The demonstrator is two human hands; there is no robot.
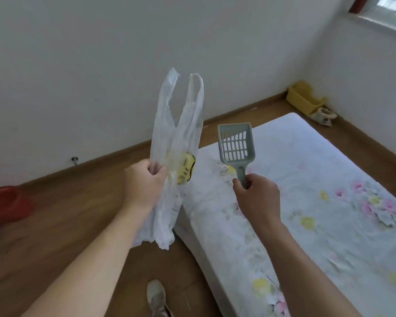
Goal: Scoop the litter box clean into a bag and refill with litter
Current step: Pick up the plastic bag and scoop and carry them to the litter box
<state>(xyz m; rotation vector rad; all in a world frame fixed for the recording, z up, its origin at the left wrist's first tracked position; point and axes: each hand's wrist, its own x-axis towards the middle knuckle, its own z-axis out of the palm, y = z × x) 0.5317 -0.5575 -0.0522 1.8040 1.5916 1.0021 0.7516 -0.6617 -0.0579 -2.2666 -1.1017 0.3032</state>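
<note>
My left hand (142,184) grips a thin clear plastic bag (176,138) around its middle. The bag's two handles point up and its bottom hangs below my wrist; a yellow print shows on it. My right hand (256,197) holds the handle of a grey-green slotted litter scoop (236,144), which stands upright with its blade empty. Both are held in front of me, above the edge of a mattress. No litter box shows plainly.
A mattress (306,202) with a flowered sheet lies on the wooden floor at the right. A red basin (5,202) sits at the far left. A yellow plastic bin (304,98) stands in the far corner. My shoe (157,298) is below.
</note>
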